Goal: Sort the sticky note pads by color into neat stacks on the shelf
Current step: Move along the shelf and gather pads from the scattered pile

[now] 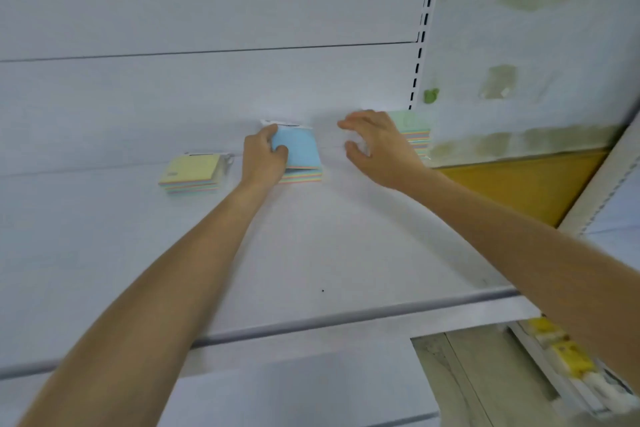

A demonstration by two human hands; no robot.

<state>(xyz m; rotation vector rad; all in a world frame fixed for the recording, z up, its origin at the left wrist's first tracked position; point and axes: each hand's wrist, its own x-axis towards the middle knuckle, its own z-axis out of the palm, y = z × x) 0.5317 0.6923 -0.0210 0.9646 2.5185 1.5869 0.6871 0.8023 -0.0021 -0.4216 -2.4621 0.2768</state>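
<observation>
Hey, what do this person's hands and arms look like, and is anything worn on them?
The left hand and the right hand are both bare, with no gloves. The arms are uncovered as far as the frame shows, and no sleeve is in view. Neither wrist carries a watch or band. No ring shows, though the picture is slightly blurred.

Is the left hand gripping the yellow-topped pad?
No, the left hand grips the blue-topped pad; the yellow-topped pad lies apart on the shelf, to its left.
</observation>
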